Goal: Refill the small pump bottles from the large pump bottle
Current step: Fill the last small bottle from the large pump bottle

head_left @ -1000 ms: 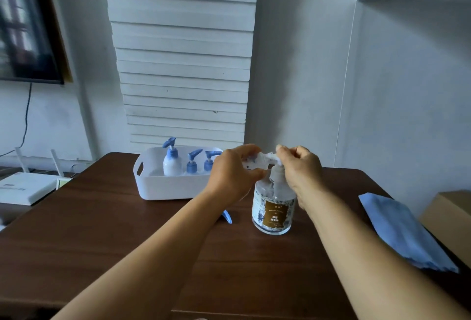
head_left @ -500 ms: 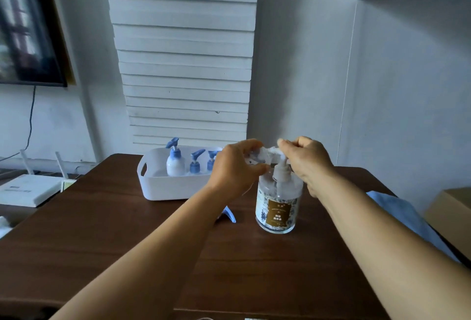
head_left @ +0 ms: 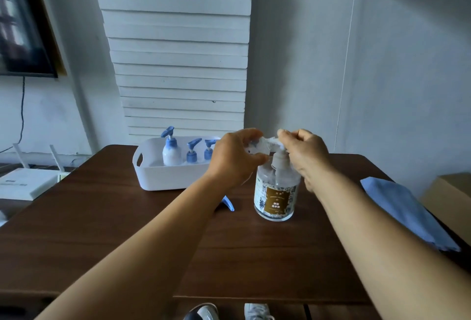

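Both hands meet at the pump head of the large clear pump bottle (head_left: 276,192) on the dark wooden counter (head_left: 127,230); left hand (head_left: 233,160) holds something small and clear at the spout, right hand (head_left: 307,157) grips the pump.

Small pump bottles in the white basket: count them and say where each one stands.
3. One taller white-bodied bottle stands at the left; a shorter one is in the middle; a third is to the right, partly behind the left hand, which may hide more.

home room | wall-mounted TV (head_left: 23,26) | router (head_left: 24,183) | wooden table (head_left: 127,230)
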A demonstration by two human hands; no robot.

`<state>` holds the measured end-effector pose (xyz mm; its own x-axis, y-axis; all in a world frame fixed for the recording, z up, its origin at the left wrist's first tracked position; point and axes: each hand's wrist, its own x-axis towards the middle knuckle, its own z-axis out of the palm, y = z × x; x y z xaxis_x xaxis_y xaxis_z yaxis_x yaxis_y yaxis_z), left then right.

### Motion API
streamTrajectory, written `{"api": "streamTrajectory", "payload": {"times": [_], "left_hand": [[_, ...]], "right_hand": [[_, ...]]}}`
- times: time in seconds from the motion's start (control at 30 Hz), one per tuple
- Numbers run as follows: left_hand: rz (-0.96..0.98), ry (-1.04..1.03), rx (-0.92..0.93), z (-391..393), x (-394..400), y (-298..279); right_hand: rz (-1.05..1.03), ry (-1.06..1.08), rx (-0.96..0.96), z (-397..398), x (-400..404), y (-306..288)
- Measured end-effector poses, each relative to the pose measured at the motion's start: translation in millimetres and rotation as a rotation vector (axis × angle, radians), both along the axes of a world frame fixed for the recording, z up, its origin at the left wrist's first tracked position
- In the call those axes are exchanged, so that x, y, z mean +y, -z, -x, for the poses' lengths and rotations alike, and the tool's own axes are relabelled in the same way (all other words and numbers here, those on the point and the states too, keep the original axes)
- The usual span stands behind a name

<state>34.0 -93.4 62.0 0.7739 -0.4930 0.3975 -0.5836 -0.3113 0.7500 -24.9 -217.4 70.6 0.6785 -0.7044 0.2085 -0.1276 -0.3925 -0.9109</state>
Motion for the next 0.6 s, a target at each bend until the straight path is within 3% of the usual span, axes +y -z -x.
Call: {"api": "streamTrajectory", "payload": {"times": [0.6], "left_hand": [[0.018, 0.012, -0.008, 0.1, 3.0, -8.3]], "right_hand": [[0.068, -0.04, 0.069, 3.1, -3.4, -15.9]]}}
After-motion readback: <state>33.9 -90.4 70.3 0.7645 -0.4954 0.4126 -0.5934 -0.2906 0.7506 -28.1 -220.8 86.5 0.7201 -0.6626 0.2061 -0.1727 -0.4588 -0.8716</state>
